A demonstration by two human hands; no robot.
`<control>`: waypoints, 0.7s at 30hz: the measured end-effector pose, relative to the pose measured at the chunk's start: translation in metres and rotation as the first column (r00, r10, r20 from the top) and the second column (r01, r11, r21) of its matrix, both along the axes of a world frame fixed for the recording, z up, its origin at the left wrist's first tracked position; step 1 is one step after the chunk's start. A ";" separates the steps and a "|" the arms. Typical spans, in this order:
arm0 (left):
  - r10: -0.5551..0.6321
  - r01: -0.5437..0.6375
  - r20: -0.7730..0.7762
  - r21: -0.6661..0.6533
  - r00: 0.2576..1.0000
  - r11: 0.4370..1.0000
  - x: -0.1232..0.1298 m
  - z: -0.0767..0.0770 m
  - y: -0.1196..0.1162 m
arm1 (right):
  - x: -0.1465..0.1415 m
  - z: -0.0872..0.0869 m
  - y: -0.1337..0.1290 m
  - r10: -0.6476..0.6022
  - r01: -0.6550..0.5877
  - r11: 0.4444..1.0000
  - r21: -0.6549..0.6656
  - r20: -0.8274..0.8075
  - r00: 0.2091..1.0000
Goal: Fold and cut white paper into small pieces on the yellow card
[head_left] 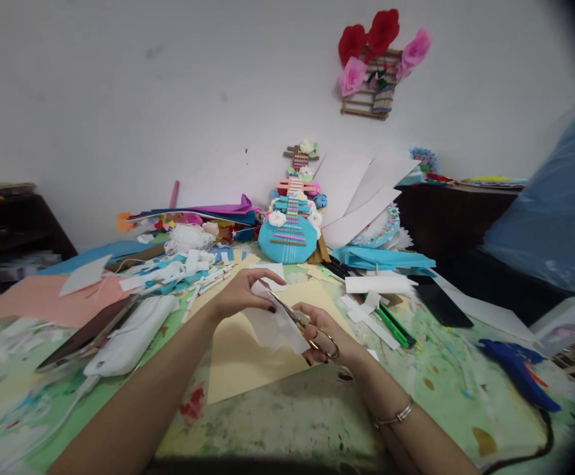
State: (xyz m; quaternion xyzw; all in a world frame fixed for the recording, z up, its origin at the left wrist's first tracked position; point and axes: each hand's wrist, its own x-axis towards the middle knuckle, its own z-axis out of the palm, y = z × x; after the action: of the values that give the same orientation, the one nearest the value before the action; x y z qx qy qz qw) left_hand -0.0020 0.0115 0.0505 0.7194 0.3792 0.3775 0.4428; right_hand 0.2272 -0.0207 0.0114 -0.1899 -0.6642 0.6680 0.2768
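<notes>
My left hand [244, 290] pinches a thin sheet of white paper [273, 328] between thumb and fingers. The paper hangs down toward my right hand [328, 333]. My right hand holds gold-handled scissors [292, 315], fingers in the handle loops, blades pointing up and left against the paper near my left fingertips. Whether the blades are parted I cannot make out. Under both hands lies a cream-coloured sheet [238, 369] on the table. Beyond it, a blue paper guitar [288, 237] decorated with white flowers leans by the wall.
A white power bank [129, 336] with a cable and a phone [87, 333] lie left, near paper scraps [188, 264]. To the right are a white paper roll [379, 284], a green cutter [396, 326], a black phone [443, 301] and a blue glue gun [517, 373] with its cord.
</notes>
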 end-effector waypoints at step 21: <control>0.077 -0.059 0.125 -0.141 0.989 0.988 0.006 -0.012 0.002 | 0.000 -0.008 0.003 0.007 -0.005 0.996 0.093 -0.019 1.000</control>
State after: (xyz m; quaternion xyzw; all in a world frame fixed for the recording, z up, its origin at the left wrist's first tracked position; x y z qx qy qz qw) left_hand 0.0042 0.0137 0.0389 0.6478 0.3988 0.4119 0.5017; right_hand 0.2273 -0.0173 0.0037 -0.1682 -0.6923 0.6391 0.2898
